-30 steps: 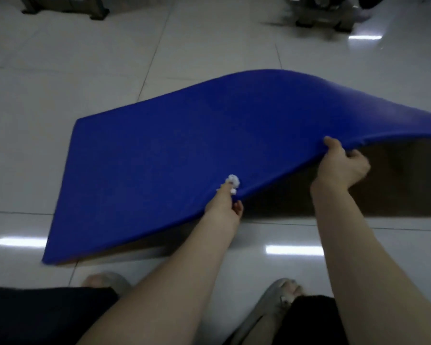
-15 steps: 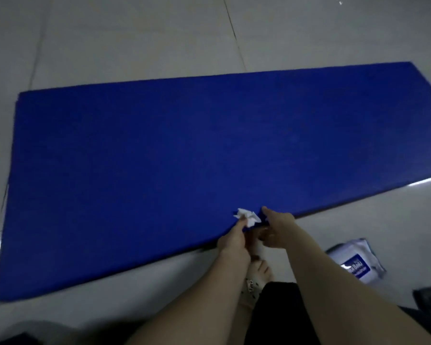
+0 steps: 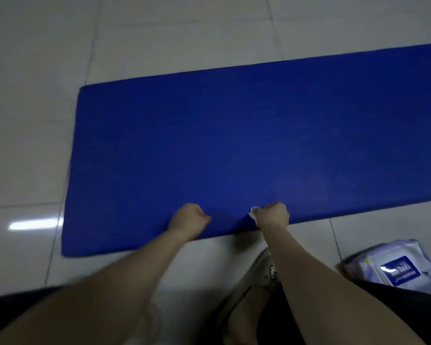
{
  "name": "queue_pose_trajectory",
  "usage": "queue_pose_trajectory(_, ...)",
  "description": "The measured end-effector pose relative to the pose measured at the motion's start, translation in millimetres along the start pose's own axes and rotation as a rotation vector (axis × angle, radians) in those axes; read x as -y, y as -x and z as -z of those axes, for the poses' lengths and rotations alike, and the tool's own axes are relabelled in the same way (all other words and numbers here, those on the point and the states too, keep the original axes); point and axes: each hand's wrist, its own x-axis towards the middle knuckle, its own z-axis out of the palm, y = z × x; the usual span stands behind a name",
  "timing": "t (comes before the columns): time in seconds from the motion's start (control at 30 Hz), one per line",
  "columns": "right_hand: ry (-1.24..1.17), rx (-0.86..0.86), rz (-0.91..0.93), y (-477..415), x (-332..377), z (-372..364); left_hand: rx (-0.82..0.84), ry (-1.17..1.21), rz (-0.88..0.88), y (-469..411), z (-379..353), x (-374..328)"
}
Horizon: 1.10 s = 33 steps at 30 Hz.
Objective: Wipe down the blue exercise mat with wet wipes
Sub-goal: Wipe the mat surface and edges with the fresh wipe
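Observation:
The blue exercise mat (image 3: 246,150) lies flat on the tiled floor and runs out of view at the right. My right hand (image 3: 273,216) rests on the mat near its front edge and grips a small crumpled white wet wipe (image 3: 253,213), which shows at the left side of the fist. My left hand (image 3: 189,217) sits on the mat a little to the left, fingers curled into a fist with nothing visible in it.
A pack of wet wipes (image 3: 393,267) lies on the floor at the lower right, in front of the mat. My sandalled foot (image 3: 256,282) stands just before the mat's front edge. Pale glossy tiles (image 3: 159,33) surround the mat.
The mat, lifted at its front edge a second ago, now lies flat. The wipe has passed from my left hand to my right, and the hands have moved apart.

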Motion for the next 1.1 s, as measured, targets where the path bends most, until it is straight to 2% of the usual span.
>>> queue_pose_trajectory(0.07,-0.003,-0.025,0.032,2.0,8.9,-10.7,-0.061,-0.317,-0.047,10.6,37.4,36.2)
queue_pose_trajectory(0.1,-0.013,-0.013,0.036,2.4,13.2,-14.9,-0.055,-0.398,-0.037,16.5,50.4,50.6)
queue_pose_trajectory(0.2,0.057,0.025,0.073,7.7,24.5,-26.1,0.007,-0.420,-0.019,21.6,58.4,66.3)
queue_pose_trajectory(0.27,0.163,0.014,0.135,16.9,27.9,-27.1,0.045,-0.542,-0.085,17.3,46.9,67.5)
queue_pose_trajectory(0.37,0.235,-0.037,0.220,21.9,25.6,-28.8,0.067,-0.885,-0.286,0.8,37.5,64.7)
queue_pose_trajectory(0.5,0.367,-0.127,0.270,27.7,19.2,-37.6,0.307,-1.262,-0.576,-24.8,42.3,54.4)
queue_pose_trajectory(0.57,0.400,-0.141,0.289,40.2,15.7,-37.3,0.349,-1.379,-0.735,-21.2,45.5,57.4)
queue_pose_trajectory(0.63,0.423,-0.137,0.266,53.5,10.0,-36.8,0.333,-1.401,-0.800,-11.5,43.4,66.8)
queue_pose_trajectory(0.8,0.318,-0.047,0.182,105.8,-7.3,-41.3,0.211,-1.200,-0.809,8.1,61.4,65.8)
queue_pose_trajectory(0.93,0.238,-0.084,0.174,142.7,-11.7,-29.1,0.282,-1.126,-0.853,28.0,77.6,52.9)
queue_pose_trajectory(1.1,0.120,-0.182,0.061,117.9,-23.8,0.3,0.407,-1.214,-0.863,64.4,17.2,59.3)
